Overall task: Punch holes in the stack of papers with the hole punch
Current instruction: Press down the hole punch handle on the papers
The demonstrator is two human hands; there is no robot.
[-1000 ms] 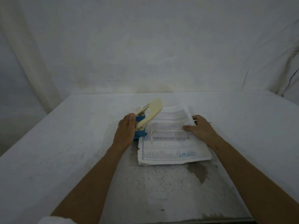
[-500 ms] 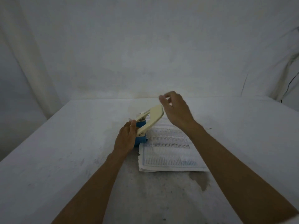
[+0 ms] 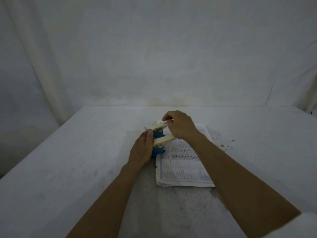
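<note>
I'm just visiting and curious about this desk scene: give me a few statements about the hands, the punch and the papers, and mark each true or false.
1. The right hand rests on the punch's cream lever. True.
2. The left hand lies flat on the papers. False: it is against the punch's left side, off the papers.
3. The punch sits at the papers' left edge. True.
4. The papers are blank. False: they carry rows of print, too blurred to read.
5. The punch's body is red. False: it is blue, with a cream lever.
6. The papers lie on the table. True.
</note>
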